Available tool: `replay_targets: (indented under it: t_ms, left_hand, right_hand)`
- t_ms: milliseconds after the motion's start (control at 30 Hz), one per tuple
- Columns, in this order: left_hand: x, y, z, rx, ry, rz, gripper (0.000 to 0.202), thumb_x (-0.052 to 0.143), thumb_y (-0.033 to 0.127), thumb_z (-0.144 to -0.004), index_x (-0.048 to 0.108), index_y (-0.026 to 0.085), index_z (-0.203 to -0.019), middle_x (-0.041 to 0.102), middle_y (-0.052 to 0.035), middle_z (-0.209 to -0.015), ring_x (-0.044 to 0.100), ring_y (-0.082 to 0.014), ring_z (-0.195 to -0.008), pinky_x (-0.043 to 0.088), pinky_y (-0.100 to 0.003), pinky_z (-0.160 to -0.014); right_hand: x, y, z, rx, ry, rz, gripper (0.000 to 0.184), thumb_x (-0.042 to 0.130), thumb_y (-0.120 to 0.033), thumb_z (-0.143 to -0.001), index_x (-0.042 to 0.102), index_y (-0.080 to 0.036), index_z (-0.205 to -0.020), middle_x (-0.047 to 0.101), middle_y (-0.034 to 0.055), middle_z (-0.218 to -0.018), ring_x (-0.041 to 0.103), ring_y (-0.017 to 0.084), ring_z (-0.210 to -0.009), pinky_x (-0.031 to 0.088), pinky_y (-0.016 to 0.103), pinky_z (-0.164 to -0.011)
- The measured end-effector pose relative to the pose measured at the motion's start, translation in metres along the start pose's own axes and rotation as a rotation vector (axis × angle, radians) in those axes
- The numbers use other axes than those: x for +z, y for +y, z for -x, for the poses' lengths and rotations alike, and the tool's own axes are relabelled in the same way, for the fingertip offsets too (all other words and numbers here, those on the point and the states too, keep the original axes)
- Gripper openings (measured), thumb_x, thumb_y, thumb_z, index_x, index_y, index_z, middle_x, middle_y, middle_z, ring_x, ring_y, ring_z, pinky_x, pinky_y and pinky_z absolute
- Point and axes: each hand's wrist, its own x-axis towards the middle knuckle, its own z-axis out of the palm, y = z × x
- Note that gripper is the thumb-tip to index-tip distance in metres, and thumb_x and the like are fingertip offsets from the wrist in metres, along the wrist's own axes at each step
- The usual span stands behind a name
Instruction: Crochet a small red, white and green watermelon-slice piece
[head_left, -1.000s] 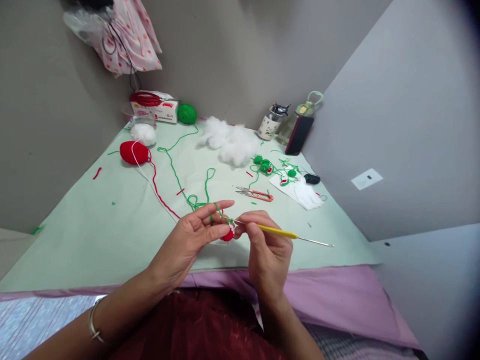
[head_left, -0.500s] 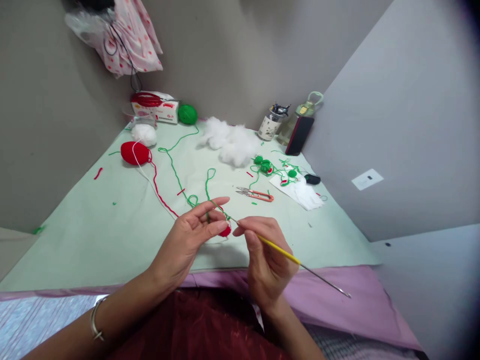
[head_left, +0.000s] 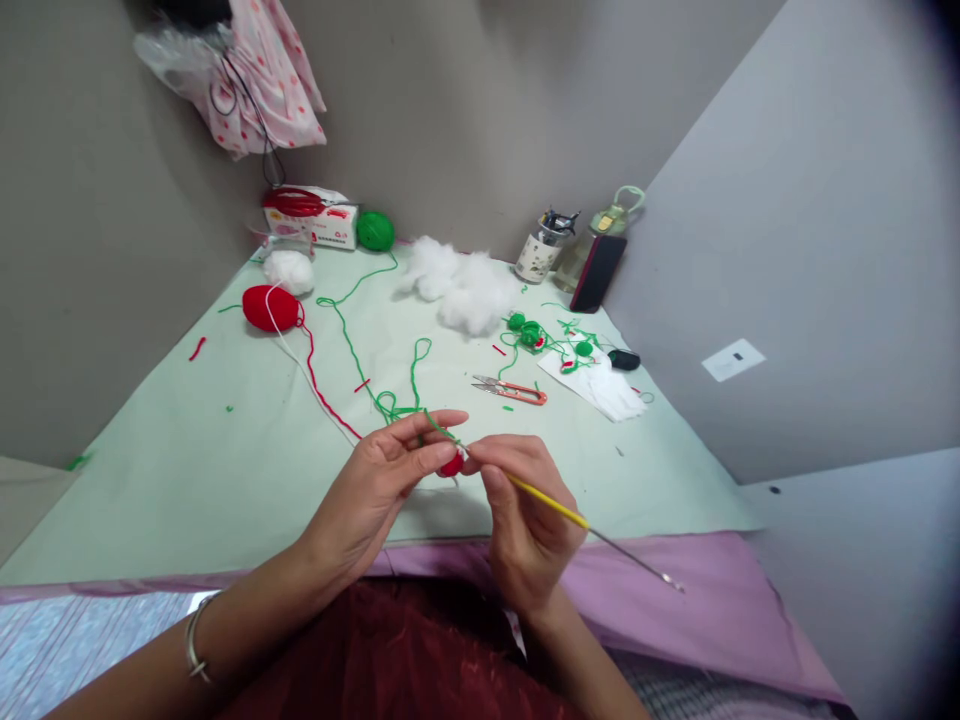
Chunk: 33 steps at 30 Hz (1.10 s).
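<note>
My left hand (head_left: 382, 480) pinches a small red crocheted piece (head_left: 451, 465) between thumb and fingers, with green yarn (head_left: 390, 405) running over the forefinger. My right hand (head_left: 525, 510) grips a yellow-handled crochet hook (head_left: 555, 508); its tip meets the red piece and its metal tail points down to the right. Both hands hover over the near edge of the pale green table cover (head_left: 225, 470). The green yarn trails back across the cover to a green yarn ball (head_left: 374, 230).
A red yarn ball (head_left: 270, 307), a white yarn ball (head_left: 288, 270), white stuffing (head_left: 461, 285), orange snips (head_left: 514, 390), small green crocheted bits (head_left: 529, 330), a white cloth (head_left: 600, 385), a jar (head_left: 541, 250) and a bottle (head_left: 600, 250) lie beyond my hands. Grey walls enclose the corner.
My right hand first swung the hook's tail downward to the right, then moved its fingertips back against the red piece. My left forefinger lowered slightly with the green yarn.
</note>
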Motion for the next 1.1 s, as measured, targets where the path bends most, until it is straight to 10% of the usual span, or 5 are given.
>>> replay_targets:
  t_ms: [1100]
  left_hand:
    - [0.001,0.002,0.002,-0.054,0.016,0.069,0.049,0.089,0.026,-0.080,0.075,0.019,-0.126,0.068,0.0012,-0.083,0.060,-0.0130,-0.080,0.048,-0.027,-0.087]
  right_hand:
    - [-0.001,0.009,0.021,-0.195,-0.027,0.269,0.048,0.065,-0.003,-0.094,0.071,-0.029,-0.135,0.077,0.0078,-0.114,0.076,0.019,-0.098,0.066,0.030,-0.079]
